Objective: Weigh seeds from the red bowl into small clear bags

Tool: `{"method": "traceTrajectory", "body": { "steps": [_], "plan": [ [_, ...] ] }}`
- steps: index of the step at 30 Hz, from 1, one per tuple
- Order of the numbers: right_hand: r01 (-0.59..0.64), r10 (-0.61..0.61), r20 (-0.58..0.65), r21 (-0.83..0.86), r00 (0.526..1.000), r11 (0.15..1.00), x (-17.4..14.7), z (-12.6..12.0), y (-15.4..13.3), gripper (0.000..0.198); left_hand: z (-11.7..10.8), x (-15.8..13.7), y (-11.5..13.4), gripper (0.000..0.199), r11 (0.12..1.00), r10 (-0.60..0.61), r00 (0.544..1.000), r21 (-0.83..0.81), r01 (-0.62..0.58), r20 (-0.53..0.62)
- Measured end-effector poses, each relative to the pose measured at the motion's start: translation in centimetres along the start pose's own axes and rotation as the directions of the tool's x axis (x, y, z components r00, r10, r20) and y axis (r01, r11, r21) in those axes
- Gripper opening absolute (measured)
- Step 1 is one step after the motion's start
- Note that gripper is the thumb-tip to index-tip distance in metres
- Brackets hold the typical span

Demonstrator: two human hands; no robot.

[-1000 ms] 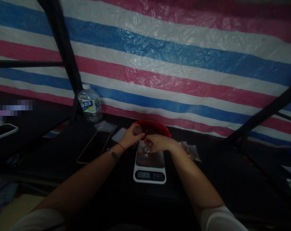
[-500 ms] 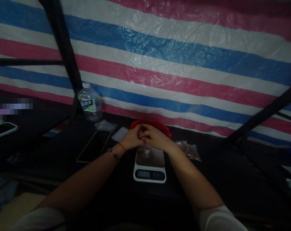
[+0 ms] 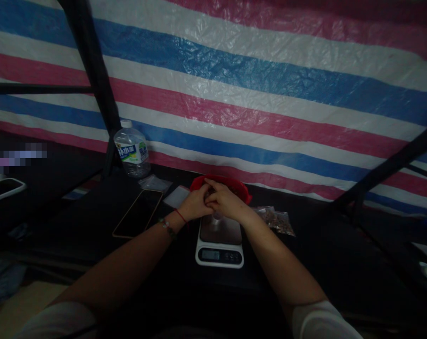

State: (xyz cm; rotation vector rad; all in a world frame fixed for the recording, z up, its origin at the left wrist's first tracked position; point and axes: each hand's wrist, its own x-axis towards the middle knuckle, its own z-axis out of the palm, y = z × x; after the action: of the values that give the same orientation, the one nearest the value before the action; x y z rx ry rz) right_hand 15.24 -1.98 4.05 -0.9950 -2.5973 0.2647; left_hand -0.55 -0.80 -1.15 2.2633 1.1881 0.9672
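Note:
My left hand (image 3: 195, 202) and my right hand (image 3: 223, 201) meet above the far end of a white kitchen scale (image 3: 219, 256) with a metal plate. Both have bent, closed fingers that meet at the tips. A bit of something clear and shiny shows just under them; what they grip is hidden. Right behind the hands is a red bag or bowl (image 3: 244, 190) with small brownish pieces inside. Dim digits show on the scale's display (image 3: 210, 255). Left of my left hand lies a flat, whitish plastic packet (image 3: 176, 197).
A dark phone (image 3: 138, 214) lies at left, with clear bags (image 3: 153, 182) and a big plastic bottle (image 3: 132, 150) behind it. Filled clear bags (image 3: 280, 221) lie at right. Another phone (image 3: 3, 189) is far left. Black frame bars (image 3: 93, 70) stand before a striped sheet (image 3: 252, 84).
My hands stay over the scale with only a slight shift of the fingers. The digits on the display look different and fainter.

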Motion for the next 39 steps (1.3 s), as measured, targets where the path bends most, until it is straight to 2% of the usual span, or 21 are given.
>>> {"method": "traceTrajectory", "body": {
  "steps": [8,12,16,19,21,25,29,32,35,39],
  "plan": [
    [-0.026,0.026,-0.014,0.006,1.0,1.0,0.3,-0.1,-0.4,0.011,0.2,-0.1,0.4,0.06,1.0,0.0,1.0,0.016,0.0,0.027],
    [0.007,-0.004,-0.042,0.077,0.999,0.997,0.1,-0.9,-0.4,0.012,0.0,0.0,0.8,0.061,0.999,-0.006,1.0,-0.045,0.005,-0.023],
    [-0.003,0.036,-0.163,0.197,0.986,0.98,-0.3,-2.7,-0.2,0.013,-0.3,0.1,0.8,0.061,0.989,0.019,0.993,-0.142,-0.036,-0.114],
    [-0.043,0.113,-0.305,0.229,0.946,0.972,-0.3,-3.3,0.1,0.013,-0.4,0.0,0.4,0.065,0.985,0.048,0.986,-0.156,-0.073,-0.159],
    [-0.058,0.135,-0.351,0.222,0.927,0.973,-0.2,-3.1,0.3,0.014,-0.2,0.0,0.1,0.066,0.981,0.064,0.983,-0.168,-0.094,-0.173],
    [-0.04,0.089,-0.261,0.184,0.961,0.982,0.2,-1.9,0.6,0.018,0.2,0.2,-0.2,0.06,0.971,0.117,0.97,-0.183,-0.157,-0.211],
    [-0.08,0.117,-0.194,0.188,0.974,0.979,0.4,-1.3,0.7,0.019,0.0,0.3,0.1,0.054,0.974,0.155,0.967,-0.132,-0.184,-0.202],
    [-0.101,0.106,-0.009,0.255,0.994,0.962,0.3,-1.1,0.7,0.021,-0.2,0.2,0.7,0.059,0.972,0.213,0.965,-0.063,-0.224,-0.155],
    [-0.21,0.175,0.142,0.288,0.974,0.934,0.1,-0.9,0.5,0.018,-0.3,0.1,1.3,0.067,0.959,0.284,0.951,0.047,-0.28,-0.12],
    [-0.31,0.296,0.1,0.187,0.95,0.932,0.1,-1.2,0.2,0.016,-0.3,0.2,1.7,0.073,0.936,0.337,0.938,0.132,-0.325,-0.078]
  ]
}}
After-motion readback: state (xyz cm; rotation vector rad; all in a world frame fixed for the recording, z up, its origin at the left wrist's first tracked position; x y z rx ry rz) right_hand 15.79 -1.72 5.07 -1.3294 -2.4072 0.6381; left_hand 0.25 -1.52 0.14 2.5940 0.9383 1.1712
